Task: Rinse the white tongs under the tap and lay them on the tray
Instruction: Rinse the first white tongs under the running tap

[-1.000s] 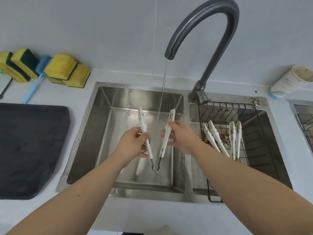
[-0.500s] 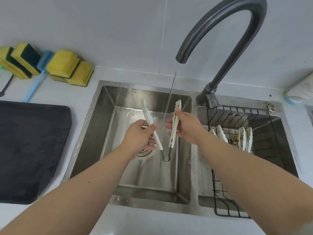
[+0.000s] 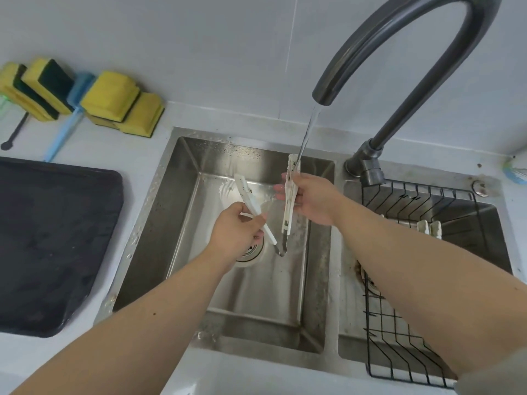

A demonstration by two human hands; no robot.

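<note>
The white tongs (image 3: 288,218) hang spread in a V over the left sink basin (image 3: 256,286), metal hinge at the bottom. My left hand (image 3: 238,233) grips the left arm of the tongs and my right hand (image 3: 312,199) grips the right arm. A thin stream of water falls from the dark tap (image 3: 379,61) onto the tip of the right arm. The dark tray (image 3: 48,243) lies on the counter to the left of the sink.
A black wire rack (image 3: 405,352) sits in the right basin with more white tongs (image 3: 429,228) partly hidden behind my right arm. Yellow sponges (image 3: 114,101) and a blue brush (image 3: 68,121) lean against the back wall. The drain (image 3: 251,252) lies under my left hand.
Both hands have carried the tongs slightly right, so the stream now hits the right arm's tip instead of falling between the arms. The view has shifted closer to the sink.
</note>
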